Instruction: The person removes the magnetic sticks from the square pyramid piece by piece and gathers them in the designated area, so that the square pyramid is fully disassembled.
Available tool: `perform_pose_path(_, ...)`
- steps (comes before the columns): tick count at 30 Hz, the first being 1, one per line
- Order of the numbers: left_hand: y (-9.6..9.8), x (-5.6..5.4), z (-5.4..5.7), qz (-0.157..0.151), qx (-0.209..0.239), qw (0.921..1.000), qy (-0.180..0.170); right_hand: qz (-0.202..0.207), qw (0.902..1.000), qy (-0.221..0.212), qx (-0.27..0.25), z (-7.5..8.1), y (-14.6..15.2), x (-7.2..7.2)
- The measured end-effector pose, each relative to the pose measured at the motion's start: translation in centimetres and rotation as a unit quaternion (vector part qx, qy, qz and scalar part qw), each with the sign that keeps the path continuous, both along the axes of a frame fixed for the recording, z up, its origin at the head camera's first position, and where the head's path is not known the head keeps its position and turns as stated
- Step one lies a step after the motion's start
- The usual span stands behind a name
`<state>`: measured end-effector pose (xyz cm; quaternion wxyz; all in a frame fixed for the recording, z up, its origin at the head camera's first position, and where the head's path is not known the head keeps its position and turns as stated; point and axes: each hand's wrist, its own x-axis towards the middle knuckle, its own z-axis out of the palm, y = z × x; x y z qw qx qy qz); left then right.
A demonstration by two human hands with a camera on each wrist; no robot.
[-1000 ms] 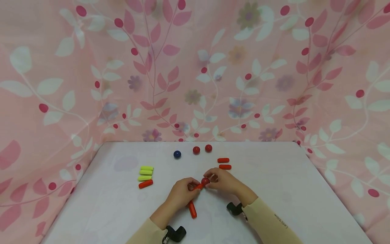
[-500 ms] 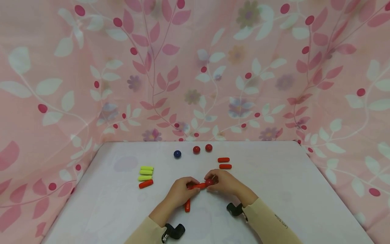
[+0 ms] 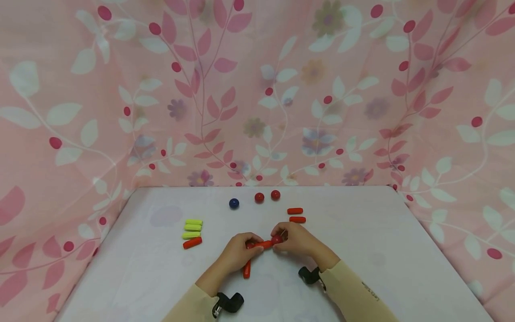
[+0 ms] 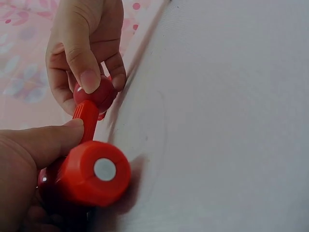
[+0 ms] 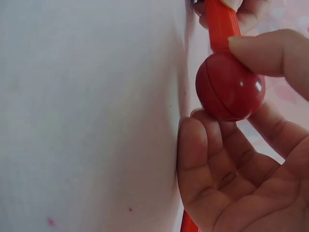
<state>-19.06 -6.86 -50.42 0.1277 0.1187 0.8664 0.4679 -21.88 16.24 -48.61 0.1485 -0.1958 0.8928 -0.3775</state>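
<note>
My left hand [image 3: 237, 252] pinches a red magnetic rod [image 3: 264, 244] between thumb and fingers. A red ball [image 5: 229, 87] sits against that rod's right end, and my right hand [image 3: 295, 237] holds this ball with thumb and fingertips. Partly hidden in my left hand is another red ball [image 4: 44, 180], at the rod's other end. From there a second red rod [image 3: 246, 270] points toward the table's near side. Its round silver end [image 4: 105, 169] faces the left wrist camera.
On the white table [image 3: 362, 250], a blue ball [image 3: 234, 203] and two red balls [image 3: 259, 197] lie at the back. Two red rods [image 3: 297, 219] rest beyond my right hand. Several yellow-green rods [image 3: 192, 227] and one red rod [image 3: 192, 243] are at the left.
The right hand's ball has shifted slightly right, and the rod between the hands has turned from slanting to nearly level. The lower rod has swung left.
</note>
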Motion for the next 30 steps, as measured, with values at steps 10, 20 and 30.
perform_pose_path(10,-0.1,0.2,0.2,0.007,-0.002,0.9999,-0.013,0.005,0.9997,-0.002,-0.022,0.0,-0.1,-0.3)
perform_pose_path(20,-0.6,-0.1,-0.3,-0.001,-0.007,1.0,-0.001,-0.047,0.9986,-0.013,-0.02,-0.4,0.7,-0.5)
perform_pose_path(30,-0.2,-0.2,-0.2,-0.003,-0.006,1.0,-0.004,-0.066,0.9975,-0.02,-0.013,-0.1,1.2,-0.5)
